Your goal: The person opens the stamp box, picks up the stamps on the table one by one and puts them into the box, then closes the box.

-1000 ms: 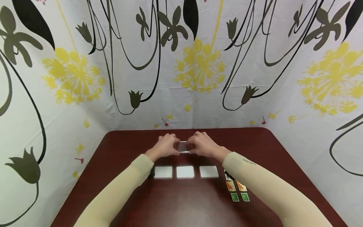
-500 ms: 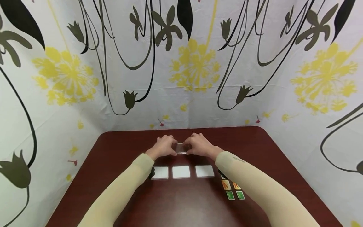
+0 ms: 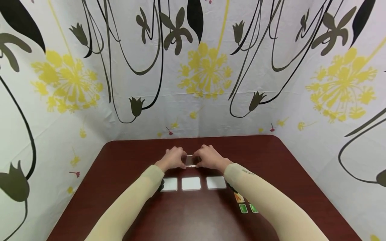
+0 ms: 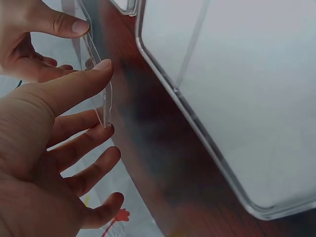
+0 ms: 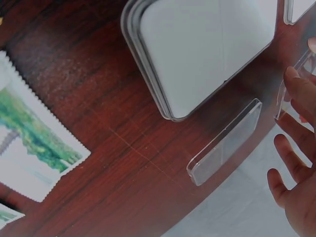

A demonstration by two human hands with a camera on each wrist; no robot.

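My left hand [image 3: 173, 158] and right hand [image 3: 210, 158] are close together at the far side of the table. Between them they pinch a clear plastic rectangular panel [image 3: 190, 161] by its opposite ends. In the left wrist view, the left thumb presses one face of the panel [image 4: 107, 101], while the spread fingers lie behind it. The right hand [image 4: 47, 19] grips the other end there. On the near side of the hands, white-faced cases with clear rims, the middle one [image 3: 191, 183] among them, lie in a row.
Stamps with perforated edges, including a green one [image 3: 243, 208], lie partly under the right sleeve. Another clear plastic piece [image 5: 222, 148] lies behind the right case [image 5: 197, 54] in the right wrist view. Patterned curtains [image 3: 193, 103] surround the dark red table [image 3: 187, 214].
Both hands keep hold of the clear panel and sit slightly lower and further left in the head view, which has itself shifted. The right sleeve now covers more of the stamps.
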